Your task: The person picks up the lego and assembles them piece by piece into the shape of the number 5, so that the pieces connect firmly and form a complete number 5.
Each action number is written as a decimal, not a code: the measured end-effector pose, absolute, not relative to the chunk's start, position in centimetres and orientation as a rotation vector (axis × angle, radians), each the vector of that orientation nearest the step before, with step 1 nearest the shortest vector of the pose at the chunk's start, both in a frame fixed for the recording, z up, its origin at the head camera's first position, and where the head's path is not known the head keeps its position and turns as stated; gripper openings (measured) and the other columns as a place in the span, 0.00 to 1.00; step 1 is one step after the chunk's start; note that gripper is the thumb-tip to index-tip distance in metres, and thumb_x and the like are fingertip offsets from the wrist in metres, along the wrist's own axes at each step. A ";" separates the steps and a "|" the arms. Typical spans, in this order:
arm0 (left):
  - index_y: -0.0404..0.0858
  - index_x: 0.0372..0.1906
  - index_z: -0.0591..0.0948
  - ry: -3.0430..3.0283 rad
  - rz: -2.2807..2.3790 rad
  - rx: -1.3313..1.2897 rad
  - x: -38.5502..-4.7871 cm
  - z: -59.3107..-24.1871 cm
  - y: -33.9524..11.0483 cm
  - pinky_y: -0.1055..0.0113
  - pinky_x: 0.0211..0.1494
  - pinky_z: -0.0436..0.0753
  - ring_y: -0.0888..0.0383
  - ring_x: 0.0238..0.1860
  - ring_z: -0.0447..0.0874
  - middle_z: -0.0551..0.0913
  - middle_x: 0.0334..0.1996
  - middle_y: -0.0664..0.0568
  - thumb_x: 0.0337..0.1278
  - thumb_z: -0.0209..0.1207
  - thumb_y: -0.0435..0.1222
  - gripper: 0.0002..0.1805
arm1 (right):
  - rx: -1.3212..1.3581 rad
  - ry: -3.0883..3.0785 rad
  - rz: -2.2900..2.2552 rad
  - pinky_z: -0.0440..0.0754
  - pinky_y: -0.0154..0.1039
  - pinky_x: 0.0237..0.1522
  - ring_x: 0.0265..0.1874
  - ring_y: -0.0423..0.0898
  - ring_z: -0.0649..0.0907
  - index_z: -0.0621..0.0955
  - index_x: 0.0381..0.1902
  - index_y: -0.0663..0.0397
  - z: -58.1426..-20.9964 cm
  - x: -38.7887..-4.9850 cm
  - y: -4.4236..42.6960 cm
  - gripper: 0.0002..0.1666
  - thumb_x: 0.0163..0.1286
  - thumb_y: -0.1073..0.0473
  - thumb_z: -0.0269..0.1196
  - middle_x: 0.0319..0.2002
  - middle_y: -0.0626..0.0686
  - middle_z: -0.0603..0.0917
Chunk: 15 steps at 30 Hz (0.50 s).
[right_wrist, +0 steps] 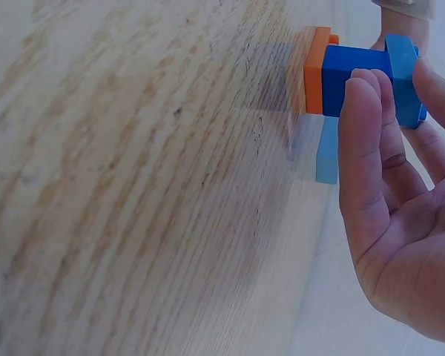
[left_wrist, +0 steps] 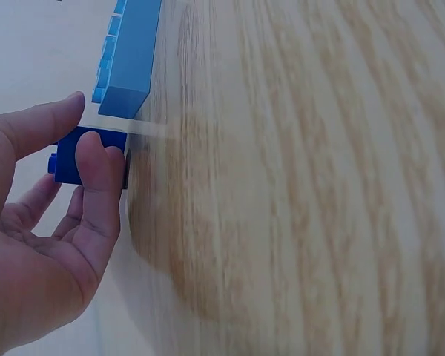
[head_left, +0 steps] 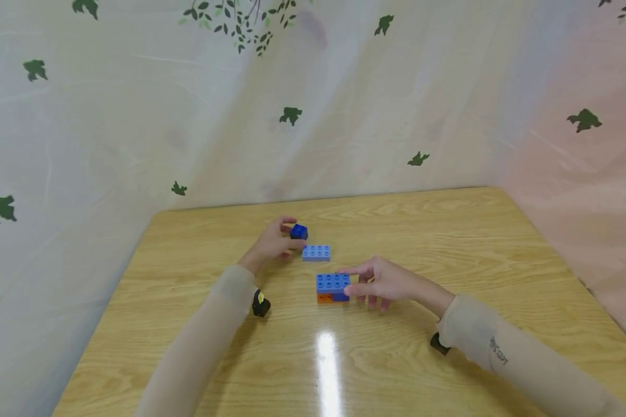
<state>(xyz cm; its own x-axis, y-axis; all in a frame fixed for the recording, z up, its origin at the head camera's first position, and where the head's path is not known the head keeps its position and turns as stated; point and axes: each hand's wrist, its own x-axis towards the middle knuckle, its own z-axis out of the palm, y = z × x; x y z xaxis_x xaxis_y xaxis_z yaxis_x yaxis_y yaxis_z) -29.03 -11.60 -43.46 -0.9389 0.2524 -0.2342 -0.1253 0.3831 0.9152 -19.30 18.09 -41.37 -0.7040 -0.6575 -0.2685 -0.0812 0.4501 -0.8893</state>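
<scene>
My left hand (head_left: 273, 240) has its thumb and fingers around a small dark blue toy brick (head_left: 299, 231). In the left wrist view, fingertips cover part of this dark blue brick (left_wrist: 70, 156), which stands at the tabletop. Just nearer than it lies a light blue brick (head_left: 316, 253), its studs up. At the centre is a stack with a blue brick (head_left: 332, 282) on top, a dark blue brick (right_wrist: 352, 63) under it and an orange brick (right_wrist: 316, 70) at the base. My right hand (head_left: 388, 281) holds the stack's right end by the blue top brick, thumb in front.
The wooden table (head_left: 188, 243) reaches back to a pale cloth (head_left: 344, 145) printed with green leaves, which hangs behind and at both sides. Small black devices hang under both wrists. A bright reflection streaks the table's front.
</scene>
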 end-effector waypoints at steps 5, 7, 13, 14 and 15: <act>0.38 0.72 0.66 2.299 1.597 0.091 -29.1 -43.6 -11.4 0.61 0.36 0.87 0.46 0.45 0.81 0.71 0.61 0.38 0.60 0.70 0.32 0.38 | -0.616 2.106 -1.243 0.86 0.52 0.20 0.22 0.56 0.85 0.76 0.70 0.41 -41.4 -19.3 18.1 0.30 0.73 0.47 0.66 0.30 0.62 0.85; 0.38 0.72 0.65 2.301 1.602 0.086 -29.1 -43.7 -11.4 0.62 0.35 0.87 0.47 0.45 0.81 0.71 0.61 0.38 0.60 0.70 0.32 0.38 | -0.618 2.106 -1.242 0.86 0.53 0.20 0.22 0.56 0.85 0.76 0.70 0.41 -41.5 -19.3 18.1 0.30 0.73 0.47 0.66 0.30 0.62 0.85; 0.37 0.72 0.65 2.315 1.598 0.095 -29.0 -43.8 -11.2 0.64 0.33 0.86 0.47 0.44 0.80 0.71 0.61 0.37 0.63 0.68 0.32 0.36 | -0.626 2.104 -1.241 0.86 0.53 0.20 0.22 0.56 0.85 0.77 0.70 0.41 -41.4 -19.3 18.1 0.30 0.73 0.47 0.66 0.30 0.62 0.85; 0.37 0.72 0.66 2.322 1.593 0.098 -29.0 -43.8 -11.2 0.65 0.33 0.86 0.48 0.44 0.80 0.70 0.61 0.37 0.63 0.68 0.33 0.36 | -0.626 2.105 -1.241 0.86 0.53 0.20 0.22 0.56 0.85 0.77 0.70 0.41 -41.4 -19.3 18.1 0.30 0.73 0.47 0.66 0.30 0.62 0.85; 0.36 0.73 0.65 2.325 1.590 0.101 -29.0 -43.8 -11.2 0.65 0.33 0.85 0.48 0.44 0.79 0.70 0.61 0.36 0.63 0.68 0.32 0.36 | -0.627 2.106 -1.239 0.86 0.53 0.20 0.22 0.55 0.85 0.77 0.70 0.41 -41.4 -19.3 18.1 0.30 0.73 0.47 0.66 0.30 0.62 0.85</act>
